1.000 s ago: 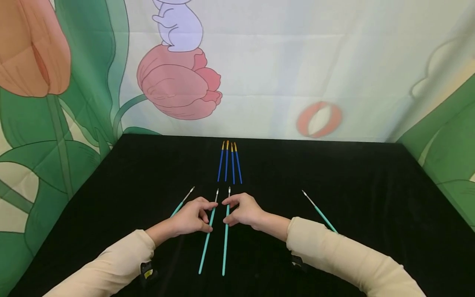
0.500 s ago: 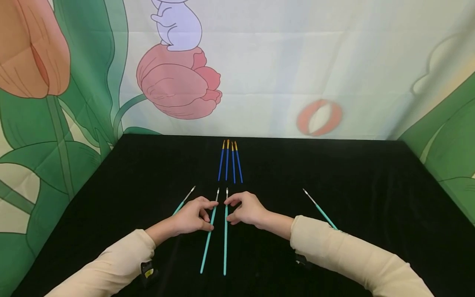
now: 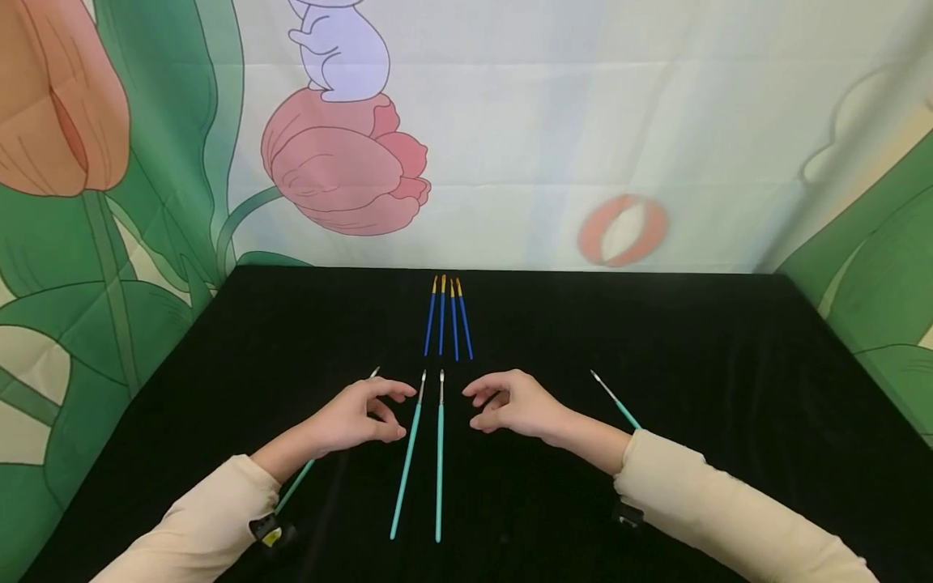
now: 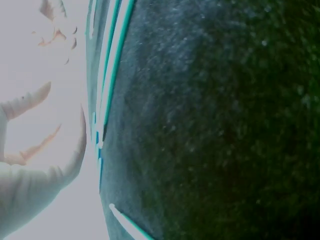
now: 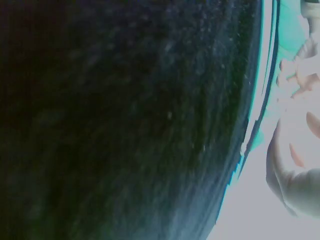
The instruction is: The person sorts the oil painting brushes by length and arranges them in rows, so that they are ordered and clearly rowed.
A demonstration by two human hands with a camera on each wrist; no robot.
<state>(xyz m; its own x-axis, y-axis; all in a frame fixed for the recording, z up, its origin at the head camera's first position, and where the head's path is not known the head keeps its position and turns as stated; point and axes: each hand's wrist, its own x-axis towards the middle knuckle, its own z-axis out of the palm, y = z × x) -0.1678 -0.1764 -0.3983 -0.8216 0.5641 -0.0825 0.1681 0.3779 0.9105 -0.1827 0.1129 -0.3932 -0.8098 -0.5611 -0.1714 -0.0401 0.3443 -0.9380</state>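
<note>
Two teal-handled paintbrushes lie side by side on the black cloth, a left one (image 3: 406,474) that slants and a right one (image 3: 440,474) that is nearly straight. My left hand (image 3: 355,417) is just left of the slanted brush, thumb and fingers loosely bent, holding nothing. It partly covers an outer teal brush (image 3: 295,487), whose pale tip shows beyond the knuckles. To the right of the pair, my right hand (image 3: 523,409) hovers with bent, parted fingers around nothing. A further teal brush (image 3: 615,401) lies at the right, its lower end hidden by the sleeve.
Several blue-handled paintbrushes (image 3: 441,324) with yellow ferrules lie close together beyond the teal pair. The black cloth (image 3: 692,332) covers the table up to a printed backdrop (image 3: 510,146) of flowers and a rabbit. Each wrist carries a small dark camera.
Both hands have let go of the middle teal brushes and drawn apart, left hand leftward, right hand rightward. Earlier, the right brush's tip shifted slightly left, toward the other brush.
</note>
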